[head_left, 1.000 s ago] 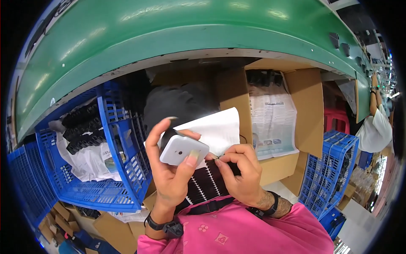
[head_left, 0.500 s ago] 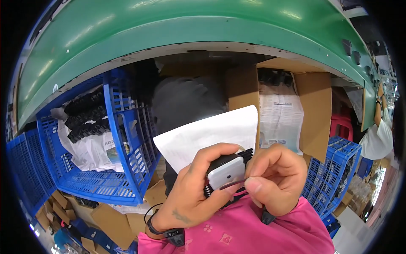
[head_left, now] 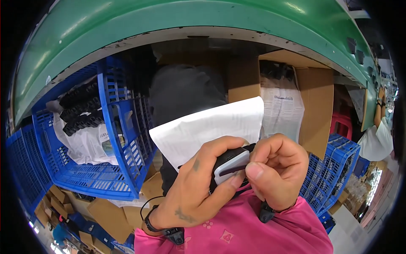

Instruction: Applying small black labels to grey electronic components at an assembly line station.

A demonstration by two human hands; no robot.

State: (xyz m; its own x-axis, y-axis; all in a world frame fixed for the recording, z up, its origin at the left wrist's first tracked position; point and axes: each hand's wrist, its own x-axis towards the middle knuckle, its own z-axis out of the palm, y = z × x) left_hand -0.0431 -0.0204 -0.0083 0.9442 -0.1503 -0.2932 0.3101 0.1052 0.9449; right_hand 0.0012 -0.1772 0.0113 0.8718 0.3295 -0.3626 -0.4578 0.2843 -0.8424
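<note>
My left hand (head_left: 196,184) is wrapped round a small black device with a pale silver face (head_left: 242,162), fingers over its far side and thumb along the near edge. A thin dark strip (head_left: 231,170) lies across the silver face. Its right end runs to the fingertips of my right hand (head_left: 281,175), which is closed in a pinch beside the device. A white sheet (head_left: 203,127) lies over my dark-clothed lap beneath the hands. Part of the device is hidden behind my left fingers.
A green workbench (head_left: 203,15) spans the far side. On the left, a blue crate (head_left: 86,183) holds rows of black parts (head_left: 84,112). An open cardboard box (head_left: 316,99) with newsprint stands right, beside stacked blue crates (head_left: 332,173) and a red stool (head_left: 341,125). Another person's sleeve (head_left: 374,142) shows far right.
The device has tilted in my left hand. The dark strip has come from the lower edge onto the silver face, covering the dark spot there. My right hand still pinches its end.
</note>
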